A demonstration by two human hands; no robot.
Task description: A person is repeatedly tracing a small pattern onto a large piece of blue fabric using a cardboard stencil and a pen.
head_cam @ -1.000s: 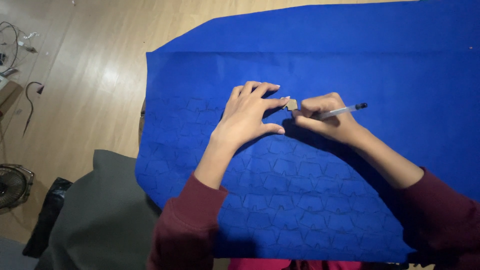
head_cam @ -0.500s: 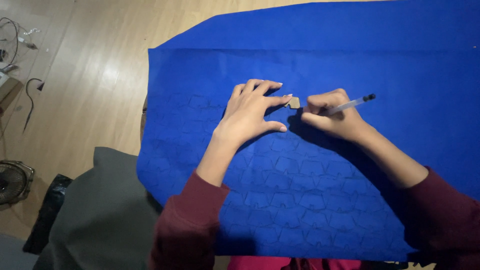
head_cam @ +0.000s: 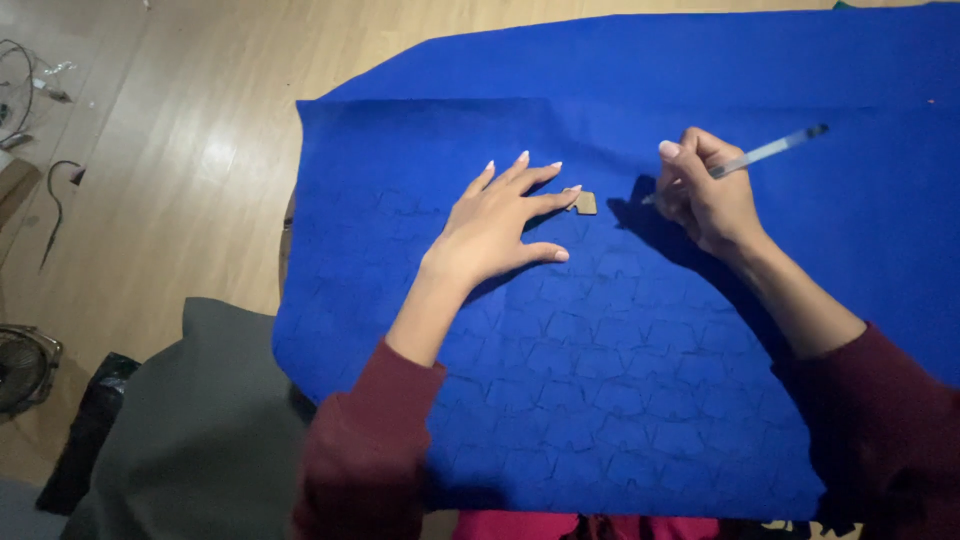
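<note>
A large blue cloth (head_cam: 640, 330) lies spread in front of me, covered with rows of traced outlines. A small tan cardboard template (head_cam: 584, 203) rests on it near the middle. My left hand (head_cam: 500, 225) lies flat on the cloth, fingers spread, one fingertip touching the template's left edge. My right hand (head_cam: 708, 195) is to the right of the template, apart from it, closed around a clear pen (head_cam: 765, 153) whose tip points down-left toward the cloth. Dark red sleeves cover both forearms.
Wooden floor (head_cam: 170, 170) lies to the left. A grey cushion or cloth (head_cam: 190, 440) sits at the lower left beside a dark object (head_cam: 85, 440). A small fan (head_cam: 22, 365) and cables (head_cam: 40, 100) lie at the far left. A pink item (head_cam: 520, 525) shows at the bottom edge.
My right hand with the pen has moved right, away from the template. My left hand stays on the cloth, fingers now more spread, touching the template's edge.
</note>
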